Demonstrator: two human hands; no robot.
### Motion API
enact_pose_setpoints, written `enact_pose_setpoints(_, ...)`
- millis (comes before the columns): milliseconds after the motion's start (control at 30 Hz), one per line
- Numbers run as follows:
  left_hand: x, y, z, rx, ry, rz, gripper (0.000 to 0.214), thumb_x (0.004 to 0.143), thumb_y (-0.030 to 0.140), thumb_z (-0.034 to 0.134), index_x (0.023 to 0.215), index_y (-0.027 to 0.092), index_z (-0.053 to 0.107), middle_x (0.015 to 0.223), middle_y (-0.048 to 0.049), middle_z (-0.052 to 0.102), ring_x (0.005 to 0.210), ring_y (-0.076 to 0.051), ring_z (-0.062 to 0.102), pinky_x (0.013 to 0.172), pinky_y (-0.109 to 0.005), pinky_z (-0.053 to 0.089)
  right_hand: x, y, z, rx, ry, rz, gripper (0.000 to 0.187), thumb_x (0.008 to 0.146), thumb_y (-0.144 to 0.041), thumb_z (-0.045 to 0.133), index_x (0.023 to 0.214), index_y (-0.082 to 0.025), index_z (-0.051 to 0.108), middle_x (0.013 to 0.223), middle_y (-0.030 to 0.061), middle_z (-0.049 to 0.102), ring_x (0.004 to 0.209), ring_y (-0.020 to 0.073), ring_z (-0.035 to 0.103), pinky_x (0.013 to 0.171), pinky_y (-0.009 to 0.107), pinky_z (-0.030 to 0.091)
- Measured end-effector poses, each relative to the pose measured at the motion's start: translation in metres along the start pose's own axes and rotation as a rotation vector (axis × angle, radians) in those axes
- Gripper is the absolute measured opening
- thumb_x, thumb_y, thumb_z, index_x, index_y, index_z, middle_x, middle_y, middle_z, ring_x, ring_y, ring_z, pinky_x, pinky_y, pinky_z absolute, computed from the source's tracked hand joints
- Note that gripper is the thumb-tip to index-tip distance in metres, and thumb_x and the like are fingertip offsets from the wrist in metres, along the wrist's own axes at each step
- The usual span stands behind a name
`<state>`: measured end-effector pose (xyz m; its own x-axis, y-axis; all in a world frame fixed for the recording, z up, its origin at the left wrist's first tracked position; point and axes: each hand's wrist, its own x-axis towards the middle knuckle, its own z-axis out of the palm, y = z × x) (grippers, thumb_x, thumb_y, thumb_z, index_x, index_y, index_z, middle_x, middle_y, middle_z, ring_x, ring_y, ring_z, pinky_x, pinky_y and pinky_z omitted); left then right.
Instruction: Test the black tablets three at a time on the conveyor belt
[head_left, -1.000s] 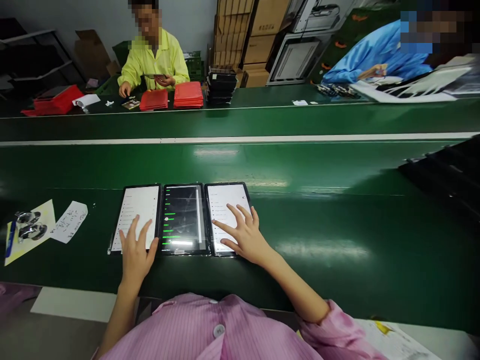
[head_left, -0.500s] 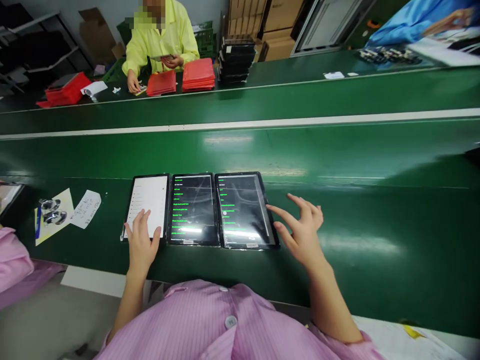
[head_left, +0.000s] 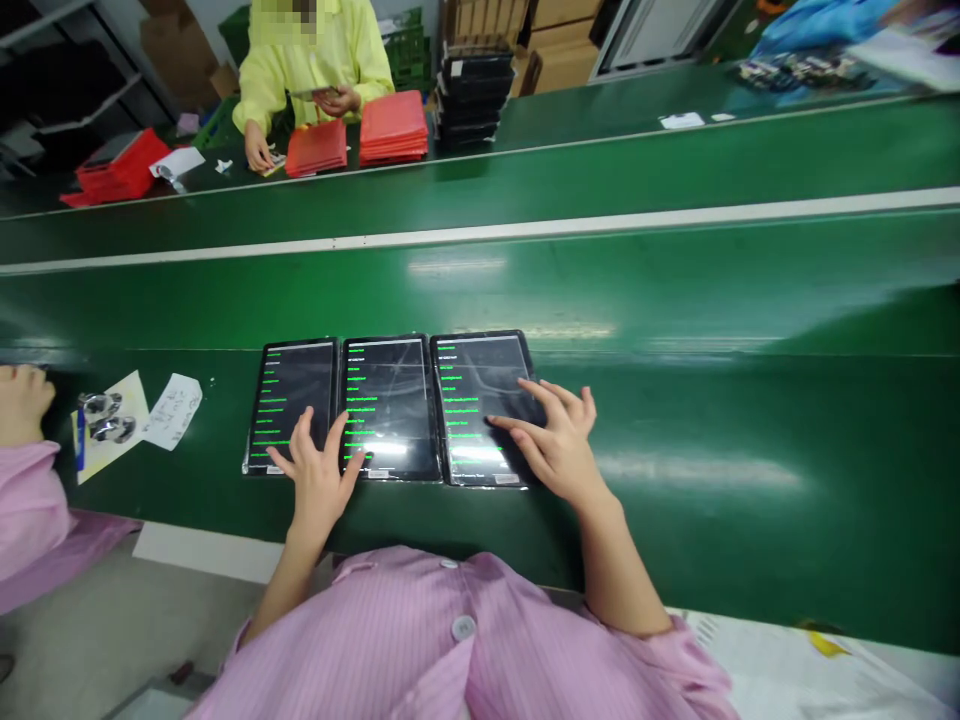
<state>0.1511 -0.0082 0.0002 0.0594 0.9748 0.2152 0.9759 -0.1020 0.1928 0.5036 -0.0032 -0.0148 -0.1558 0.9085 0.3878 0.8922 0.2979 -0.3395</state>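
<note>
Three tablets lie side by side on the green bench, each with a dark screen listing green text. My left hand (head_left: 321, 472), fingers spread, is over the lower right of the left tablet (head_left: 289, 385) and reaches onto the edge of the middle tablet (head_left: 394, 400). Over the right part of the right tablet (head_left: 480, 365) is my right hand (head_left: 559, 440), its index finger stretched to the screen. Whether the fingertips touch the glass I cannot tell. Neither hand holds anything.
Left of the tablets lie a handwritten paper slip (head_left: 174, 410) and a yellow sheet (head_left: 124, 440) with shiny round pieces and a blue pen. A neighbour's hand (head_left: 22, 400) rests at far left. Across the bench, a person in yellow (head_left: 322, 60) sits behind red pouches (head_left: 394, 128).
The left tablet's screen has turned from a white page to a dark list with green text. My left hand has shifted right, and my right hand has moved left over the right tablet.
</note>
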Motion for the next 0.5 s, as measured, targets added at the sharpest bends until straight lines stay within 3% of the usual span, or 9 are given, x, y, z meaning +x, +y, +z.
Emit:
enact_pose_setpoints(167, -0.001, -0.037, -0.006, 0.021, 0.161, -0.253, 0.069, 0.100, 0.064, 0.028, 0.145, 0.016, 0.048, 0.156, -0.0267, 0.030, 0.143, -0.043, 0.033, 0.110, -0.081, 0.004, -0.004, 0.017, 0.004, 0.154, 0.211, 0.152, 0.052, 0.103, -0.048, 0.029, 0.114, -0.028, 0.075, 0.138, 0.0104, 0.054, 0.128, 0.0341, 0.048, 0.114, 0.062, 0.026)
enact_pose_setpoints(233, -0.002, -0.056, -0.009, 0.037, 0.193, -0.365, 0.067, 0.101, 0.063, 0.029, 0.145, 0.017, 0.048, 0.156, -0.0259, 0.030, 0.143, -0.044, 0.033, 0.108, -0.082, 0.006, -0.005, 0.025, 0.007, 0.235, 0.265, 0.238, 0.054, 0.103, -0.051, 0.027, 0.118, -0.024, 0.072, 0.132, 0.0134, 0.058, 0.126, 0.0339, 0.050, 0.111, 0.058, 0.033)
enact_pose_setpoints(333, 0.001, -0.086, -0.010, 0.017, 0.171, -0.415, 0.063, 0.099, 0.065, 0.032, 0.142, 0.023, 0.054, 0.160, -0.0215, 0.027, 0.147, -0.045, 0.028, 0.110, -0.080, 0.007, -0.009, 0.039, 0.018, 0.371, 0.304, 0.388, 0.061, 0.101, -0.060, 0.026, 0.128, -0.021, 0.064, 0.128, 0.0148, 0.061, 0.124, 0.0339, 0.053, 0.108, 0.057, 0.036)
enact_pose_setpoints(433, 0.015, -0.118, -0.010, -0.309, 0.168, -0.458, 0.067, 0.099, 0.067, 0.027, 0.143, 0.023, 0.052, 0.156, -0.0200, 0.037, 0.144, -0.037, 0.038, 0.116, -0.064, 0.026, -0.014, 0.048, 0.035, 0.594, 0.267, 0.588, 0.070, 0.097, -0.070, 0.028, 0.141, -0.021, 0.052, 0.130, 0.0143, 0.061, 0.119, 0.0312, 0.057, 0.106, 0.057, 0.040)
enact_pose_setpoints(500, 0.027, -0.137, -0.008, -0.624, 0.149, -0.567, 0.073, 0.099, 0.067, 0.017, 0.148, 0.020, 0.044, 0.142, -0.0204, 0.053, 0.130, -0.031, 0.055, 0.107, -0.052, 0.044, -0.016, 0.047, 0.045, 0.782, 0.211, 0.705, 0.072, 0.095, -0.073, 0.029, 0.146, -0.023, 0.045, 0.130, 0.0136, 0.063, 0.113, 0.0287, 0.061, 0.100, 0.053, 0.047)
